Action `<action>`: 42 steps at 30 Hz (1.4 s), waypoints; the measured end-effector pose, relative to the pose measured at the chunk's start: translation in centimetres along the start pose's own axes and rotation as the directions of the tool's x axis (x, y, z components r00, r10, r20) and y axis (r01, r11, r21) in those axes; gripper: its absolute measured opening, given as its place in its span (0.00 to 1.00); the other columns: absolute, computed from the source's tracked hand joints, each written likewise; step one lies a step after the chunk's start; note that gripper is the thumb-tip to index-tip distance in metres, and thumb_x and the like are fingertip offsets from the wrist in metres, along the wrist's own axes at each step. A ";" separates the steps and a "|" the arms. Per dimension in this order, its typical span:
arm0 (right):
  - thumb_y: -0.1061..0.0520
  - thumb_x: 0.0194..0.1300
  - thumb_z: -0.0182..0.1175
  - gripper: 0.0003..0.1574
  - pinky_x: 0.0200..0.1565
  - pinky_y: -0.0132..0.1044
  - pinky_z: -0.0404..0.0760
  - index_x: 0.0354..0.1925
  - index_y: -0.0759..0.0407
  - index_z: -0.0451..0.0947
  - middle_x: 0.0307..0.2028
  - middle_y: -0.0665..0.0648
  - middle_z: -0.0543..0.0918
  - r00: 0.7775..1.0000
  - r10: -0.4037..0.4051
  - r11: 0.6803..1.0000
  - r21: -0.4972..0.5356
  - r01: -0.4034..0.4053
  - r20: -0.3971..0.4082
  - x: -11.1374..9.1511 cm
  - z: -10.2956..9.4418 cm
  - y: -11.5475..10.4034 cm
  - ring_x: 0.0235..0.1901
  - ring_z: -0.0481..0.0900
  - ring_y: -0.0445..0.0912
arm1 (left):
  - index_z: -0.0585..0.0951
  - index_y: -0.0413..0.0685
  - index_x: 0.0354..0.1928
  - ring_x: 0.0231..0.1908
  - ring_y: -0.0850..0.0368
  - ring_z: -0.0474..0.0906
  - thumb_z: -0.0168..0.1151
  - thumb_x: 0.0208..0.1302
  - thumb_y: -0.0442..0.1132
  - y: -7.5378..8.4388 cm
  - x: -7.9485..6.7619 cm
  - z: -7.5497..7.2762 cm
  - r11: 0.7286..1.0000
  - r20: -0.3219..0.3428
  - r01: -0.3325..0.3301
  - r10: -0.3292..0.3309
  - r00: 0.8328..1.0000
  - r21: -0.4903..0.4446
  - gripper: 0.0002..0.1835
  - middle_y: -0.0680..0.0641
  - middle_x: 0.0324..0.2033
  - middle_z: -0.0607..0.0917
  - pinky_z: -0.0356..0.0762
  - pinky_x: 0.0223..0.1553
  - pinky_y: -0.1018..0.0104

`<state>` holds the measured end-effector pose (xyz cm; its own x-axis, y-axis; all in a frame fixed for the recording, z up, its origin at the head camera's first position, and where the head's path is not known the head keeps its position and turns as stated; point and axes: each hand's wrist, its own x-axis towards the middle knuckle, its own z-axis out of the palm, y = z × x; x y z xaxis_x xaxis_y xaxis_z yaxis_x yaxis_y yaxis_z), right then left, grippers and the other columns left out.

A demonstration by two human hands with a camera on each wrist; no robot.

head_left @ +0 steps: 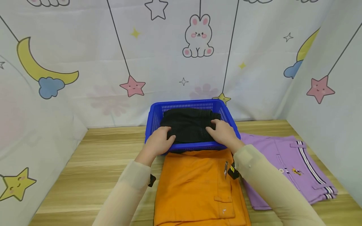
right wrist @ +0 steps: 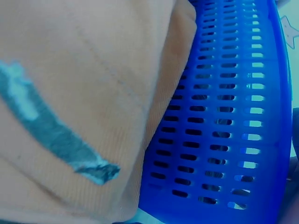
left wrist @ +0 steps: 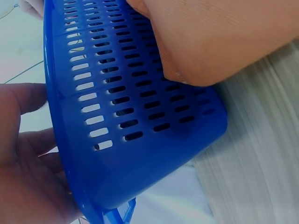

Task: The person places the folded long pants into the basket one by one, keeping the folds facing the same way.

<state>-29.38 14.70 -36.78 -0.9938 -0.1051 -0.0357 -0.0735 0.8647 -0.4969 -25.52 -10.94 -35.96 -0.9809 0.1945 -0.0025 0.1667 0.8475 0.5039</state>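
A folded black garment (head_left: 186, 125) lies inside a blue perforated plastic basket (head_left: 195, 145). My left hand (head_left: 158, 141) reaches over the near left rim, thumb and fingers spread apart at the garment's left edge. Over the right side of the basket is my right hand (head_left: 224, 133), its fingertips at the garment's right part and its thumb apart. Neither hand visibly grips the cloth. The left wrist view has the left hand (left wrist: 32, 163) beside the basket rim with a gap between thumb and fingers. In the right wrist view the basket wall (right wrist: 215, 107) hides most of the right hand.
Folded orange pants (head_left: 192, 185) lie directly in front of the basket, under the forearms. Folded purple shorts (head_left: 282, 169) with striped trim are at the right. A wooden table (head_left: 107, 163) carries everything, and a printed white curtain (head_left: 158, 56) stands behind it.
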 end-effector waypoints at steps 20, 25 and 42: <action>0.28 0.65 0.45 0.49 0.67 0.66 0.40 0.72 0.55 0.53 0.72 0.64 0.52 0.984 -0.142 0.969 -0.216 0.117 -0.107 -3.4 0.2 0.8 0.70 0.53 0.62 | 0.62 0.42 0.69 0.69 0.36 0.54 0.45 0.66 0.64 0.5 -2.0 0.3 0.984 -0.084 -0.029 0.044 0.995 0.174 0.40 0.36 0.70 0.58 0.52 0.68 0.40; 0.28 0.65 0.45 0.49 0.67 0.65 0.41 0.72 0.56 0.55 0.72 0.64 0.54 0.980 -0.158 0.970 -0.206 0.131 -0.119 -4.2 0.1 0.9 0.70 0.54 0.61 | 0.62 0.43 0.69 0.68 0.36 0.55 0.46 0.66 0.64 0.6 -2.6 0.3 0.980 -0.091 -0.040 0.059 0.994 0.195 0.40 0.36 0.70 0.58 0.53 0.67 0.39; 0.29 0.65 0.46 0.48 0.68 0.64 0.41 0.70 0.57 0.57 0.72 0.64 0.55 0.976 -0.182 0.972 -0.174 0.161 -0.116 -6.2 -0.1 0.9 0.70 0.53 0.61 | 0.64 0.44 0.69 0.69 0.36 0.55 0.48 0.65 0.64 0.9 -4.0 0.6 0.980 -0.095 -0.048 0.067 0.993 0.194 0.39 0.37 0.70 0.59 0.53 0.67 0.39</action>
<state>-23.25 16.12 -36.91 -0.9666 -0.2035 0.1561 -0.2459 0.9085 -0.3380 -21.43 -10.68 -36.06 -0.9726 0.2031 0.1133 0.2295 0.9172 0.3258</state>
